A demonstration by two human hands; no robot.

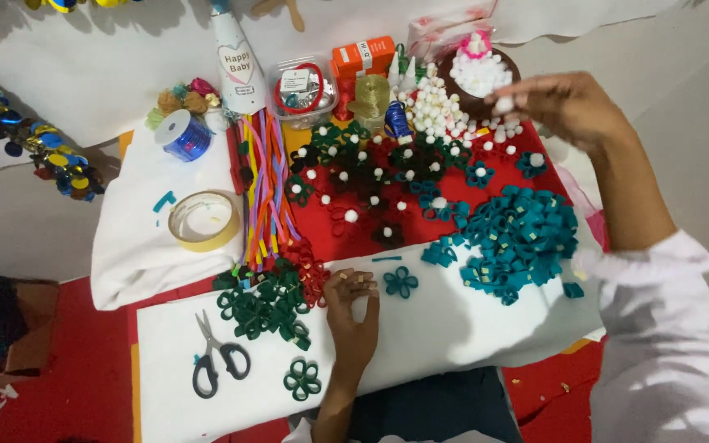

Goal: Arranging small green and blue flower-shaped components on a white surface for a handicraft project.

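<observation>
1. White sheet point(453, 328): the landmark, spread across the red floor.
2. Teal loop pile point(519, 238): at the sheet's far right edge.
3. Right hand point(564, 102): beyond the sheet, fingertips pinching a white pom-pom point(504, 104) above scattered ones.
4. Left hand point(353, 308): on the sheet, fingers curled, pressed together.
5. Scissors point(217, 357): on the sheet's left part.
6. Teal paper flower point(401, 282): on the sheet, just beside the left hand.
</observation>
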